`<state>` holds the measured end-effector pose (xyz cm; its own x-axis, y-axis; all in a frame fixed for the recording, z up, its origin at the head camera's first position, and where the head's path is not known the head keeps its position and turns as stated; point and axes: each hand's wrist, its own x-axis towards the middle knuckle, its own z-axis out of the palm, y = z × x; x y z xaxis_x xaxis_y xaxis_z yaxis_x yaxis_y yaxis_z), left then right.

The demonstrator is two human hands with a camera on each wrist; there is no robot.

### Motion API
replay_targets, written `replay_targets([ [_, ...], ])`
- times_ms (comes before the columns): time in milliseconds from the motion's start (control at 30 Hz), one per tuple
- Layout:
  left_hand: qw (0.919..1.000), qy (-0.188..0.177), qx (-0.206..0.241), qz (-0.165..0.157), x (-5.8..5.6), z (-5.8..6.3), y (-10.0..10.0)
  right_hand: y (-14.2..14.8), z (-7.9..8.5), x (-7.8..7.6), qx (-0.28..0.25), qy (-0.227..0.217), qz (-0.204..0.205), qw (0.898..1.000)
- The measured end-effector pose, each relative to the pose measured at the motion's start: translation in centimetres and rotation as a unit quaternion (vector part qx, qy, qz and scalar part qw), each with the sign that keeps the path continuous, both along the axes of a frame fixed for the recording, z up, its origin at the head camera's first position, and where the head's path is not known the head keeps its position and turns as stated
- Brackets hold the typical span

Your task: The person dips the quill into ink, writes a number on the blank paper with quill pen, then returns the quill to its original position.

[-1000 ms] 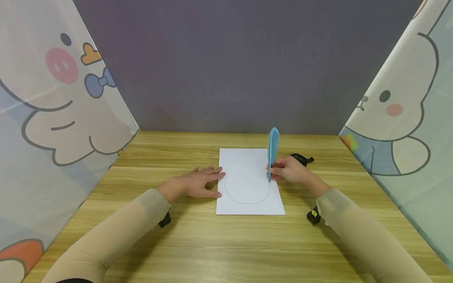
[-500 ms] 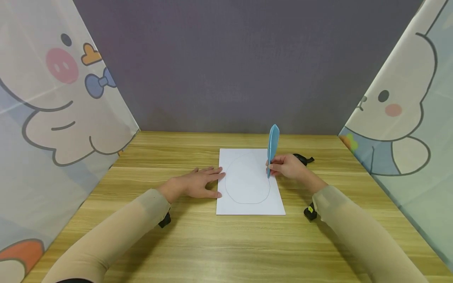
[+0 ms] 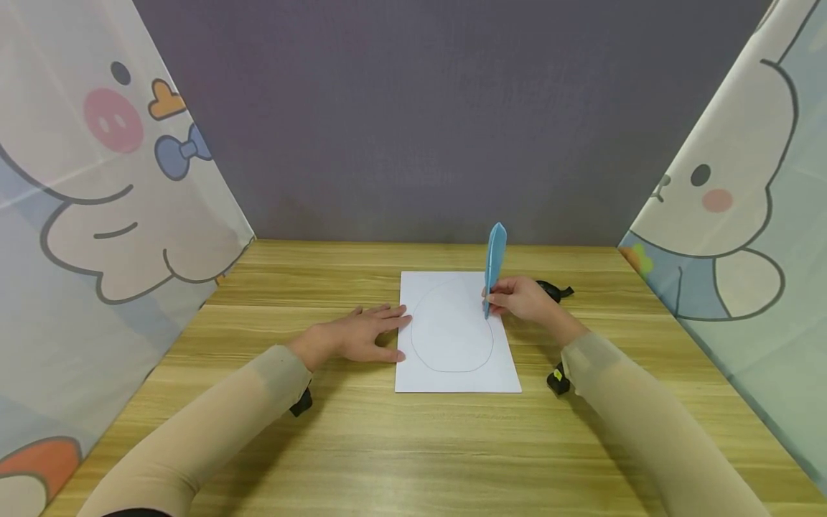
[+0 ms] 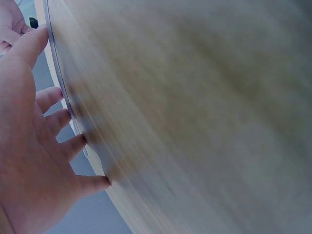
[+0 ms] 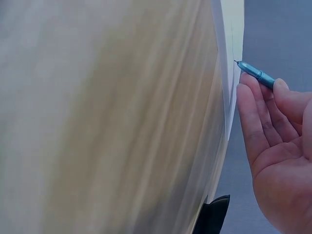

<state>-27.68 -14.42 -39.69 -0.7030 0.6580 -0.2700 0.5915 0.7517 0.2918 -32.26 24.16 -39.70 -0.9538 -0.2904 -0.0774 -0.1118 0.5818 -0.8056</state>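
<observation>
A white sheet of paper lies on the wooden table, bearing a thin rounded outline with a flattened bottom. My right hand pinches a blue feather-shaped pen low on its shaft, the feather pointing up. The right wrist view shows the tip of the pen right at the drawn line, with thumb and fingertips around its barrel. Spread flat, my left hand rests at the paper's left edge, its fingertips on the sheet. From the left wrist, the left hand's fingers appear extended along the tabletop.
A small black object with a strap lies on the table behind my right hand. A grey panel stands along the table's back edge. Cloths printed with cartoon animals hang at the left and right.
My right hand and the pen have moved slightly away from me and to the left, up the outline's right side. The left hand and the paper stay in place.
</observation>
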Motion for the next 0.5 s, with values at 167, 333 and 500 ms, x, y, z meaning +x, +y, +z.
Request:
replay_targets([
  [167, 1.0, 0.0, -0.001, 0.0, 0.0, 0.0, 0.0, -0.3, -0.1, -0.4, 0.004, 0.0, -0.007, 1.0],
  [333, 1.0, 0.0, -0.001, 0.002, 0.0, 0.1, 0.1, -0.5, 0.0, -0.8, 0.009, 0.005, -0.007, 1.0],
  [500, 1.0, -0.001, -0.002, 0.002, 0.0, 0.1, 0.1, -0.9, 0.3, -1.1, 0.007, 0.005, -0.004, 1.0],
])
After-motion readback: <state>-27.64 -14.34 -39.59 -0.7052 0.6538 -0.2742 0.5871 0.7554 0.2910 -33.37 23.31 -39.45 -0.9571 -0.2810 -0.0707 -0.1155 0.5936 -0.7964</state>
